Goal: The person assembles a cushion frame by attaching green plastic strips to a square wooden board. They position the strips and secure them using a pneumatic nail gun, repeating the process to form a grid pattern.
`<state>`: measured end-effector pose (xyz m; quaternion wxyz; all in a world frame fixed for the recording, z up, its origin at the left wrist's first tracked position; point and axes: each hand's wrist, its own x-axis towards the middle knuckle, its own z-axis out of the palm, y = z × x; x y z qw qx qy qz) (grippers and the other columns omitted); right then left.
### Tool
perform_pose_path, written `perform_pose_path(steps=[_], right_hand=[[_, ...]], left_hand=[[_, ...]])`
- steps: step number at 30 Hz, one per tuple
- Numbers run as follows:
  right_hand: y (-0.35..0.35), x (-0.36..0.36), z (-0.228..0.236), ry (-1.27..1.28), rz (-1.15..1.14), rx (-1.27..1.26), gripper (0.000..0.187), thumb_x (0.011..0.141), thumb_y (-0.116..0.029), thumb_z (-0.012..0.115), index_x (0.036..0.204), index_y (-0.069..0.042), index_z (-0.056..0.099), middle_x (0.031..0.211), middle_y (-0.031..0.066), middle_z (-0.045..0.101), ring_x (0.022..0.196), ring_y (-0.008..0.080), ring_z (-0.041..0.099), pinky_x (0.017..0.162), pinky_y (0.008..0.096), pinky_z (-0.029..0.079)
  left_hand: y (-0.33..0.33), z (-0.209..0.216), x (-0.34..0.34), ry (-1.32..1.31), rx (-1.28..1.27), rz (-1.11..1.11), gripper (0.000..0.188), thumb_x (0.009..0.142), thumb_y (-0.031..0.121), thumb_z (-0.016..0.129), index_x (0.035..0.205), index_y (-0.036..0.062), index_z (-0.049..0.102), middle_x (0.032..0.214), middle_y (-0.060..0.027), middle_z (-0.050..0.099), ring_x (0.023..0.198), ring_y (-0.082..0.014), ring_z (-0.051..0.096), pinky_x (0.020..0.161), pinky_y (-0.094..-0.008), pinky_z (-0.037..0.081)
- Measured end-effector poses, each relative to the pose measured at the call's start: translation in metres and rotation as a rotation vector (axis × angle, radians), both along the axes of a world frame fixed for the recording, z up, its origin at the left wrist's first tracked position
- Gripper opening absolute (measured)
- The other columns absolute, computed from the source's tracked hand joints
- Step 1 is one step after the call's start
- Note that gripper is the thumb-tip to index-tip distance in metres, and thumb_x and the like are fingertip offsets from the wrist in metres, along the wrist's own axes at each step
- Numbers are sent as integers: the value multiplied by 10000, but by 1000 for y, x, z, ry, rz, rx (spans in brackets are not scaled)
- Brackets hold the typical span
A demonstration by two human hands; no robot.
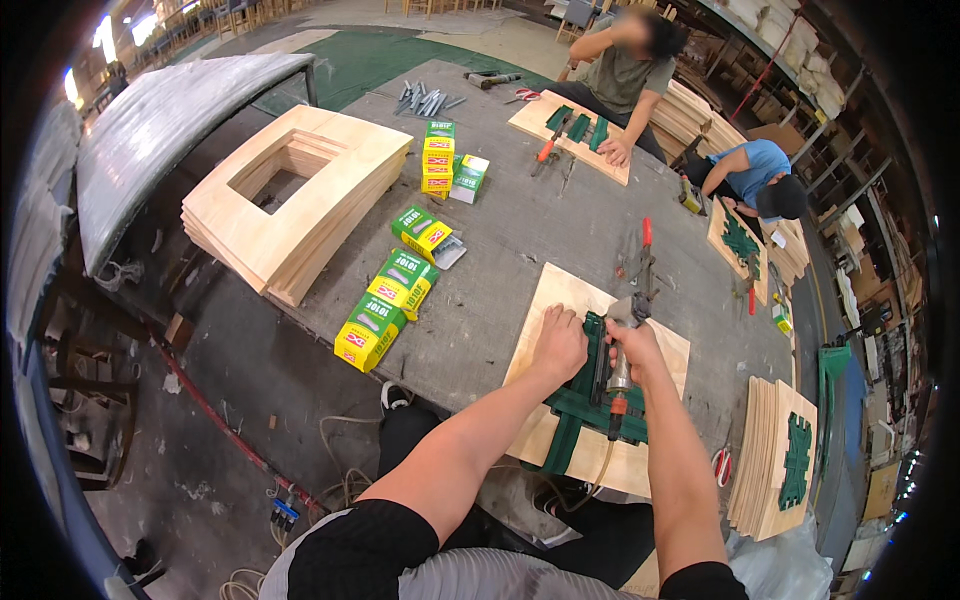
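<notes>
A pale plywood panel (pixel 550 295) lies before me at the table's near edge, with green webbing straps (pixel 562 442) crossing over it. My right hand (pixel 638 350) is wrapped round the handle of an air staple gun (pixel 621 376), whose hose (pixel 604 465) trails toward my lap. The gun's nose is over the strap area; whether it touches is hidden. My left hand (pixel 560 343) presses down beside the gun, its fingers curled at the upper end of a green strap.
Staple boxes (pixel 385 310) and a stack of plywood frames (pixel 330 150) stand at left. Loose metal strips (pixel 425 100) lie at the back. Two people work on strapped panels (pixel 590 160) across the table. Another tool (pixel 645 265), red scissors (pixel 722 465) and stacked panels (pixel 765 450) are nearby.
</notes>
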<state>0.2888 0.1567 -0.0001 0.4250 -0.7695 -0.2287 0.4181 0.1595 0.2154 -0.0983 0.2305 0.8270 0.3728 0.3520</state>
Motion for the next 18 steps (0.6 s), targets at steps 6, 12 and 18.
perform_pose_path(steps=[6,12,18], right_hand=[[-18,16,-5,-16,-32,-51,226,938,-247,743,1034,-77,630,790,22,615,539,123,534,445,314,452],[-33,18,7,134,-62,186,261,935,-258,748,1096,-87,634,890,20,620,584,154,582,485,320,498],[-203,124,-25,376,-412,301,326,980,-429,686,1035,-109,656,793,26,648,560,134,587,465,290,510]], left_hand=[[-13,0,10,-53,-13,-22,223,937,105,557,1076,-40,654,1220,-217,630,1320,-414,490,1188,-515,315],[10,7,-28,-460,-345,-15,235,996,148,549,1072,-35,677,1124,-165,707,1148,-296,644,1020,-410,475],[-118,13,-128,-426,-949,-496,286,1082,209,525,1059,-16,700,965,-60,724,919,-145,673,856,-324,540]])
